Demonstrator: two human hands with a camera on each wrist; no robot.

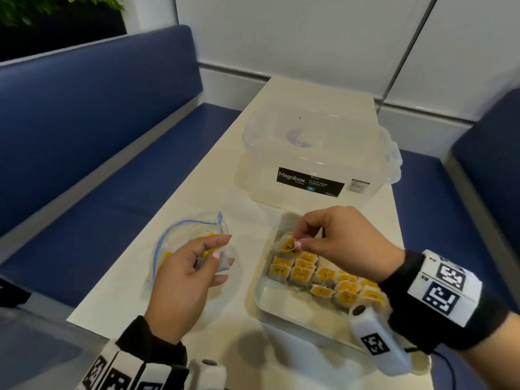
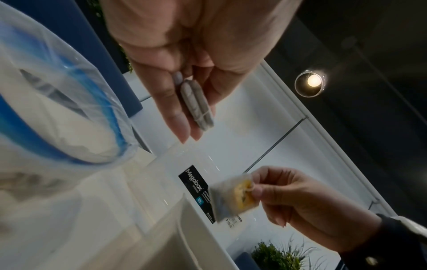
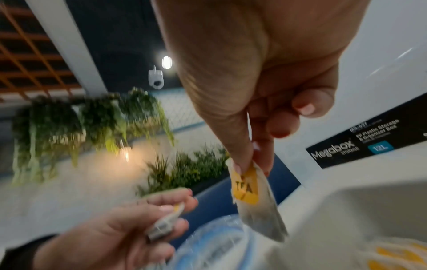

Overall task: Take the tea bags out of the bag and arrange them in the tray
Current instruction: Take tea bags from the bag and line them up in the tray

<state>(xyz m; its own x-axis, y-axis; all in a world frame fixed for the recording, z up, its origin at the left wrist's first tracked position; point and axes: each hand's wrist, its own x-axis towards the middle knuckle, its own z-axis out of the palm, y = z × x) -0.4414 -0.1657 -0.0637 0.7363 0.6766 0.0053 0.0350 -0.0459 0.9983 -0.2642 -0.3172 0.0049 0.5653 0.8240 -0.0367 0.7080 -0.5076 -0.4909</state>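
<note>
A white tray at the table's right front holds several tea bags with yellow tags, laid in rows. My right hand pinches one yellow-tagged tea bag by its top, above the tray's far left corner. My left hand holds a tea bag between thumb and fingers, hovering over a clear zip bag with a blue seal. The zip bag lies open on the table to the left of the tray, and a few yellow tags show inside it.
A lidded clear storage box labelled Megabox stands behind the tray. The cream table is narrow, with blue bench seats on the left and on the right. Plants hang beyond the left bench.
</note>
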